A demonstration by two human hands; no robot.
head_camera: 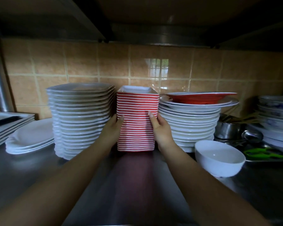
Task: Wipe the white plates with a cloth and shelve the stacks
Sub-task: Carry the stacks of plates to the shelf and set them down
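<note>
Both hands grasp a tall stack of square red-and-white dishes [137, 119] standing on a steel shelf [39, 176] before a tan tiled wall [88, 66]. The left hand [112, 129] presses its left side, thumb on the front; the right hand [160, 129] holds the right side likewise. Just left stands a tall stack of white plates [82, 121]; just right, a stack of round white plates [191, 123] topped by a red dish [201, 97]. A white bowl [219, 158] sits at front right.
</note>
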